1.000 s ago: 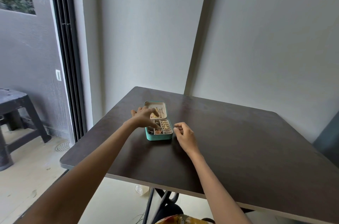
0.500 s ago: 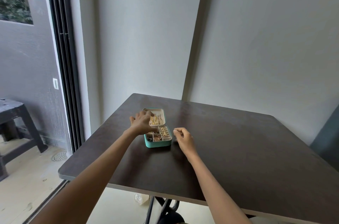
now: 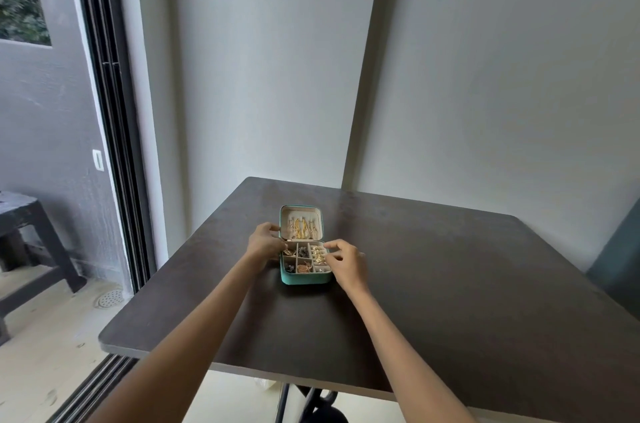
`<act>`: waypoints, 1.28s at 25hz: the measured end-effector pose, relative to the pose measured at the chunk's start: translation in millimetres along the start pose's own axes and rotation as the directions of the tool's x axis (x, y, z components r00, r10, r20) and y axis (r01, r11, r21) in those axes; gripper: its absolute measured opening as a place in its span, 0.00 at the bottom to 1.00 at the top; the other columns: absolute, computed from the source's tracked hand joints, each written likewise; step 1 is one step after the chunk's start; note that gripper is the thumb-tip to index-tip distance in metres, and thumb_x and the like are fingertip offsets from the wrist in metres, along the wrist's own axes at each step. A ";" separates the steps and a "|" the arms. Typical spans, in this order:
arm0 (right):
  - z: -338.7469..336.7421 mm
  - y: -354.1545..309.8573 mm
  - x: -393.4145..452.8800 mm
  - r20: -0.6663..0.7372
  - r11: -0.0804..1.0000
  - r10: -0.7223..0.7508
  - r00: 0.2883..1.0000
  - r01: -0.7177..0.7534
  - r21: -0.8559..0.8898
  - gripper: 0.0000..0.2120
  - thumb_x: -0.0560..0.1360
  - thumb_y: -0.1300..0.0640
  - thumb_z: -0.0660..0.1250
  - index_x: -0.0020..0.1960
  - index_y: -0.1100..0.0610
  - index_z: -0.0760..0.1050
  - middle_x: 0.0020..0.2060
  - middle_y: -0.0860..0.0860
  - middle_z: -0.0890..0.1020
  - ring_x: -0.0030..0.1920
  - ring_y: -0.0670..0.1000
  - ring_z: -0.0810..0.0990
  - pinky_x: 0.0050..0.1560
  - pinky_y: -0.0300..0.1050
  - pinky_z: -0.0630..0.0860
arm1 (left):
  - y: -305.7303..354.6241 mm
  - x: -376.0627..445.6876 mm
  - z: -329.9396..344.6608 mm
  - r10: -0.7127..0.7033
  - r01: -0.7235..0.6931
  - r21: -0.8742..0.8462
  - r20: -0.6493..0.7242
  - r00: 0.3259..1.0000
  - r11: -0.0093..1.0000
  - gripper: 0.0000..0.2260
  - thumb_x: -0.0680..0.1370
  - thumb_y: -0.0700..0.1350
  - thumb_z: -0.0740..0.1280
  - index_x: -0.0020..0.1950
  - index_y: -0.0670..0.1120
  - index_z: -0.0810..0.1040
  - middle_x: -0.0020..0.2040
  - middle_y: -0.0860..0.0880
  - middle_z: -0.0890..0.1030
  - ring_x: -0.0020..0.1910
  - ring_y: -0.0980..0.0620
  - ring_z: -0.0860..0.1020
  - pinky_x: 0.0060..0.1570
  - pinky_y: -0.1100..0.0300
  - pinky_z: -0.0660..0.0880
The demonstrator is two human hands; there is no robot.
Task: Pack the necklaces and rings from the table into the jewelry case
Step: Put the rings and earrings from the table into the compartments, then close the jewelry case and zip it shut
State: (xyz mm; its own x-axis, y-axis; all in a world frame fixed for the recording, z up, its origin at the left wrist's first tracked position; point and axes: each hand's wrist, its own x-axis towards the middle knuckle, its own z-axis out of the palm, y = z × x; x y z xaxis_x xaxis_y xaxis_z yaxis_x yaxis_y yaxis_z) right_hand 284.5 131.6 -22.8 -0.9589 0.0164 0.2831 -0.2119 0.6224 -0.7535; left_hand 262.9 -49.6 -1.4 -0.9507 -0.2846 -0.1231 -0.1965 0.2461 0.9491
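L fingers (image 3: pixel 273 228) curled at left edge of open lid (image 3: pixel 300 223), hold unclear. R fingers (image 3: pixel 333 247) bunched over ring rows, pinch contents n/k. Jewelry case (image 3: pixel 304 278) betw both hands, long axis running away; tabletop (image 3: pixel 450 284) shows no loose pieces.

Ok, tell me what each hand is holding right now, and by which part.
Left hand touches the open jewelry case at its left edge by the hinge; whether it holds anything is unclear. Right hand, fingers curled at the right rim: contents unclear.
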 end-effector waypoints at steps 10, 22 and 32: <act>-75.3 58.2 -17.4 -0.198 0.983 0.173 0.965 -0.155 0.103 0.06 0.71 0.59 0.69 0.47 0.53 0.79 0.35 0.46 0.83 0.35 0.41 0.78 0.35 0.33 0.70 | 20.5 -4.2 102.5 0.147 -0.146 -0.021 0.200 0.969 0.989 0.18 0.71 0.31 0.68 0.60 0.39 0.75 0.49 0.42 0.82 0.49 0.45 0.81 0.50 0.51 0.80; -82.6 87.9 21.7 -0.070 0.950 0.257 0.964 -0.239 0.203 0.18 0.74 0.55 0.65 0.64 0.56 0.75 0.55 0.51 0.81 0.56 0.49 0.79 0.60 0.49 0.75 | 14.9 9.5 109.4 0.167 -0.150 -0.080 0.294 0.941 0.985 0.22 0.77 0.37 0.66 0.70 0.36 0.66 0.59 0.40 0.78 0.36 0.52 0.79 0.25 0.64 0.77; -77.9 93.5 49.6 -0.032 0.955 0.197 0.980 -0.184 0.232 0.18 0.74 0.58 0.65 0.64 0.53 0.73 0.46 0.46 0.83 0.50 0.47 0.80 0.58 0.50 0.76 | 6.8 15.4 115.6 0.362 -0.318 -0.202 0.247 0.899 0.926 0.18 0.74 0.32 0.66 0.61 0.45 0.75 0.50 0.50 0.79 0.39 0.50 0.81 0.32 0.60 0.80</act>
State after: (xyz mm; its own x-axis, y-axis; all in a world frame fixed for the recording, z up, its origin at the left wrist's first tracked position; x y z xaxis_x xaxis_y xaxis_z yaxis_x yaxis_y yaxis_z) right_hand 231.8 251.6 -32.9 -0.9753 0.1637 0.1484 -0.0696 0.4097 -0.9096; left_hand 219.2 54.8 -30.3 -0.9849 0.0619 0.1617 0.1687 0.1312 0.9769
